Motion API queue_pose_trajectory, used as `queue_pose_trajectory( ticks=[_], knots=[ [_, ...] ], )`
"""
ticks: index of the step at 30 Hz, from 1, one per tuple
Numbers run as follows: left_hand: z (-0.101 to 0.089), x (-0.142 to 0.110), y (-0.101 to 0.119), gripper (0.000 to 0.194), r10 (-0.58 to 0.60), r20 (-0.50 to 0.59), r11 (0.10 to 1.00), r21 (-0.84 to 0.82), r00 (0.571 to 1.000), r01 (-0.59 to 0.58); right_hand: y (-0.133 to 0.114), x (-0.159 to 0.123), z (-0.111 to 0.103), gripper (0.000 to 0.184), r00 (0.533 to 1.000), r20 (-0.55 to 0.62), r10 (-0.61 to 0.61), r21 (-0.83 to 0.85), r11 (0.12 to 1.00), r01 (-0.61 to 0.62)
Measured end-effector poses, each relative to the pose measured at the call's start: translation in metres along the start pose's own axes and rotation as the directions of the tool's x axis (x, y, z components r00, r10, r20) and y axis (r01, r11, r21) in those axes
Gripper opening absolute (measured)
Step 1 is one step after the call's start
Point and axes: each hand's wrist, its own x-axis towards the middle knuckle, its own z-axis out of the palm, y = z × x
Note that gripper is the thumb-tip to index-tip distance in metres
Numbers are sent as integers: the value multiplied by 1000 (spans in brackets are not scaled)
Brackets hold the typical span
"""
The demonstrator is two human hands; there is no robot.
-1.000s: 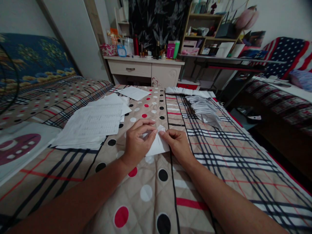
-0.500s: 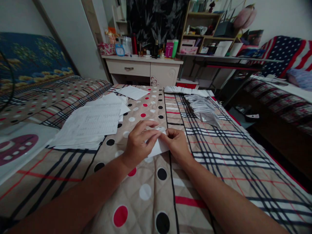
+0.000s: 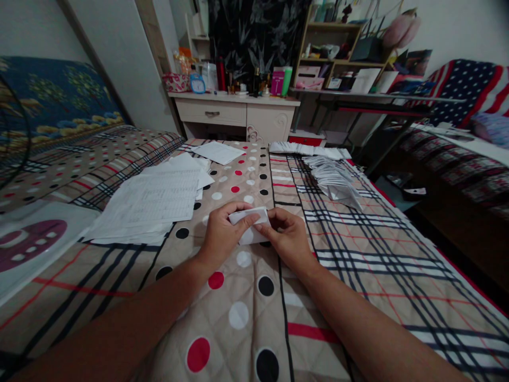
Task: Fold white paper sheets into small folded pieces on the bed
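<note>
Between my two hands is a small piece of folded white paper (image 3: 254,236), held just above the bed cover. My left hand (image 3: 223,228) grips its left side, with the thumb across the front and the fingers behind. At its right edge, my right hand (image 3: 289,233) pinches the paper between thumb and curled fingers. Left of my hands lies a stack of printed sheets (image 3: 159,196). Beyond my right hand rests a fanned pile of folded papers (image 3: 334,180). The underside of the held paper is hidden.
A patterned bed cover (image 3: 389,254) spreads under everything. Another sheet (image 3: 219,152) and a long row of folded paper (image 3: 308,149) lie at the far edge. A plastic bag with a purple print (image 3: 35,239) is at left. A dresser (image 3: 234,114) stands behind the bed.
The left fingers have moved from the top of the paper to its left side. A folded upper panel of the paper now shows between my hands. The surrounding piles have not moved.
</note>
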Motion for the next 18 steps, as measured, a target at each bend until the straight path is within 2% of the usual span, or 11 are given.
queue_pose_trajectory(
  ticks=[6, 9, 11, 13, 15, 18],
  knots=[
    [-2, 3, -8, 19, -105, 8, 989, -104, 994, 105, -2, -1, -1, 12, 1000, 22, 1, -68, 998, 1],
    [-1, 4, -11, 21, -110, 4, 986, -125, 994, 110, -1, -2, -1, 16, 1000, 23, 17, -73, 997, -16],
    [-1, 3, -10, 21, -58, -7, 992, -113, 998, 56, 0, -1, -1, 19, 1000, -11, 24, -62, 998, -25],
    [-1, 2, -6, 29, 55, 7, 997, -48, 998, -54, 1, -1, -2, 21, 998, -62, 27, -41, 999, -30],
    [-1, 0, -2, 39, 200, 46, 978, 51, 979, -202, 1, 0, -3, 22, 995, -98, 34, -23, 999, -36],
    [-1, -2, 1, 30, 336, 89, 924, 163, 938, -346, 2, 1, -5, 23, 993, -106, 59, -12, 998, -61]
  ],
)
